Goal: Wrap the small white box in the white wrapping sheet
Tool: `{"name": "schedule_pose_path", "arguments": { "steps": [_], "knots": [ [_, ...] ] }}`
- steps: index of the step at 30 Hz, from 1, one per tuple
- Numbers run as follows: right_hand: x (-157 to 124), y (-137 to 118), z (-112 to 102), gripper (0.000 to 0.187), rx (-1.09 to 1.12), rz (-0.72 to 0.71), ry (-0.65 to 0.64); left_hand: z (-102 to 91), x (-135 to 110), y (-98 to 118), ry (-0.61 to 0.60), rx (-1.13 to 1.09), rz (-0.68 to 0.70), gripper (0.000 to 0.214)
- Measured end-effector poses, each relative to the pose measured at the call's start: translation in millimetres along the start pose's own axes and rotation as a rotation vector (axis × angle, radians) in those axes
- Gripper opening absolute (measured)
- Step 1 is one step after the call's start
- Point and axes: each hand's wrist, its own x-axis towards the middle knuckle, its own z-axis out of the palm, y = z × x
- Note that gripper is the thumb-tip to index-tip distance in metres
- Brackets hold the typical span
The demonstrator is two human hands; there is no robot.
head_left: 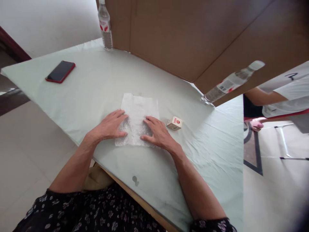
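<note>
Left hand [109,127] and right hand [158,133] press flat on bubble wrap [138,108], each grip open, empty. Small box [174,123] near right hand.

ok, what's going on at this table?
A person presses both palms flat on a sheet of bubble wrap lying on the cloth-covered table. The left hand is on its left side, the right hand on its right. A small box sits just right of the sheet, untouched. A red phone lies far left.
</note>
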Motion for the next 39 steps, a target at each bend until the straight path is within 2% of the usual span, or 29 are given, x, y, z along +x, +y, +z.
{"name": "schedule_pose_path", "arguments": {
  "steps": [2, 4, 6, 9, 11, 14, 16, 18, 21, 23, 25, 27, 28, 31, 32, 35, 37, 39],
  "knots": [
    [3, 7, 8, 0.073, -0.015, -0.005, -0.088, -2.4, -1, -12, -0.01, 0.0, -0.01, 0.07],
    [2, 14, 12, 0.077, -0.016, -0.023, -0.099, -4.4, -4, -22, -0.012, 0.003, -0.033, 0.071],
    [0, 16, 13, 0.077, -0.015, -0.034, -0.089, -6.2, -8, -24, 0.034, 0.005, -0.06, 0.065],
    [-2, 15, 14, 0.078, -0.022, -0.032, -0.082, -9.3, -10, -6, 0.252, -0.024, -0.082, 0.046],
    [-2, 14, 14, 0.077, -0.026, -0.037, -0.069, -10.2, -8, 15, 0.35, -0.092, 0.01, 0.039],
    [-2, 14, 15, 0.076, -0.029, -0.045, -0.046, -4.6, 1, 38, 0.255, -0.136, 0.213, 0.034],
    [-2, 15, 16, 0.077, -0.029, -0.039, -0.051, 4.7, 6, 40, 0.176, -0.079, 0.2, 0.033],
    [-2, 15, 18, 0.079, -0.024, -0.035, -0.062, 16.0, 9, 33, 0.116, -0.05, 0.151, 0.041],
    [-2, 14, 16, 0.071, 0.023, -0.06, -0.023, 29.5, 10, 16, 0.123, -0.093, 0.127, 0.051],
    [-4, 15, 9, 0.051, 0.09, -0.071, 0.082, 33.6, 9, 8, 0.128, -0.126, 0.133, 0.055],
    [-7, 20, -6, 0.033, 0.14, -0.04, 0.252, 34.4, 8, 5, 0.123, -0.15, 0.14, 0.058],
    [-12, 31, -26, 0.029, 0.126, 0.037, 0.411, 33.8, 9, 4, 0.113, -0.165, 0.143, 0.061],
    [-15, 39, -35, 0.031, 0.105, 0.078, 0.425, 33.4, 9, 4, 0.11, -0.171, 0.142, 0.062],
    [-24, 67, -55, 0.057, 0.034, 0.241, 0.287, 32.2, 10, 5, 0.107, -0.182, 0.127, 0.065],
    [-27, 75, -57, 0.059, 0.023, 0.299, 0.234, 31.9, 10, 6, 0.108, -0.187, 0.118, 0.068],
    [-32, 86, -57, 0.047, 0.02, 0.4, 0.176, 30.7, 9, 7, 0.108, -0.207, 0.094, 0.076],
    [-31, 82, -54, 0.039, 0.04, 0.379, 0.213, 30.3, 9, 7, 0.107, -0.224, 0.083, 0.081],
    [-26, 70, -50, 0.038, 0.087, 0.308, 0.279, 30.6, 9, 7, 0.115, -0.238, 0.08, 0.085]
  ]
}}
